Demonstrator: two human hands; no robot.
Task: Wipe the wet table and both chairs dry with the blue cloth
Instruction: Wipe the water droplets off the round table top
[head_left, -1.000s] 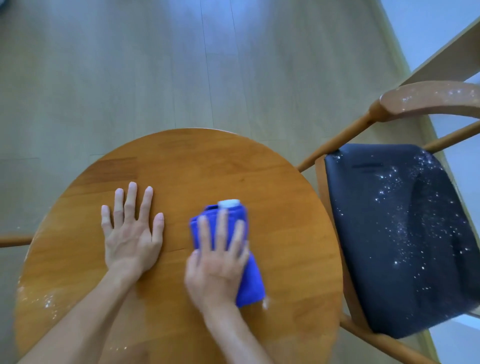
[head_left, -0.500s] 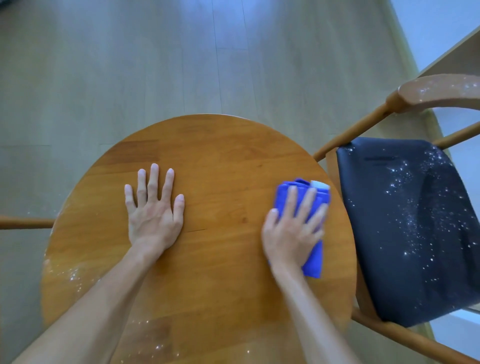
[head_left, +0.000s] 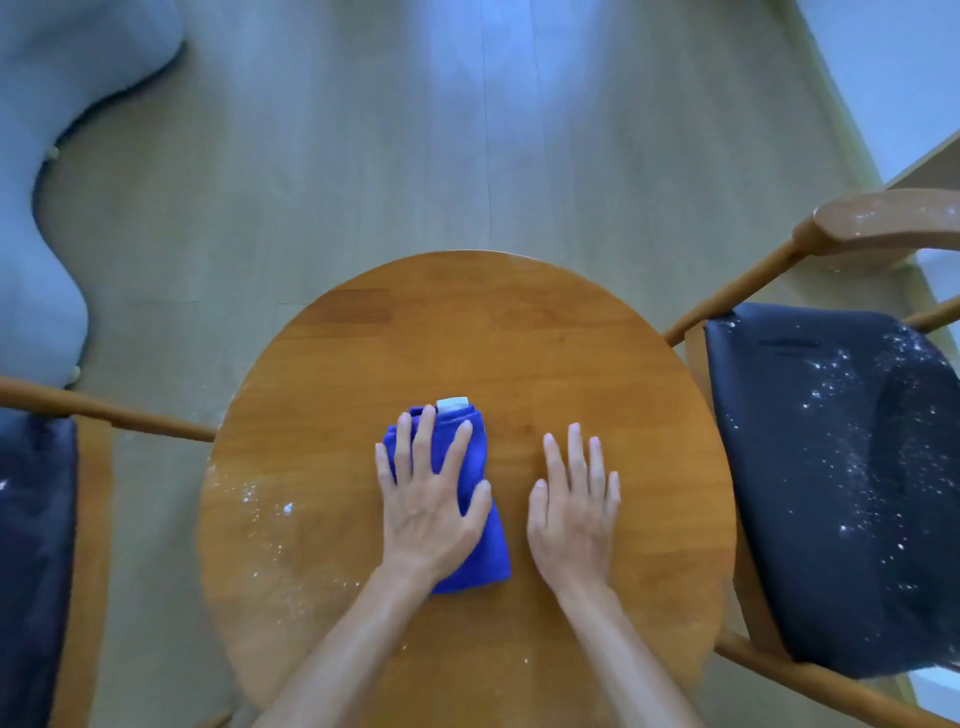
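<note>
Blue cloth (head_left: 475, 540) flat beneath left hand (head_left: 428, 514) fingers (head_left: 423, 441)

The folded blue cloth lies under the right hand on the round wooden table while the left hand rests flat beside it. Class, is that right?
Not quite. The head view shows the folded blue cloth under the left hand on the round wooden table; the right hand rests flat beside it.
</note>
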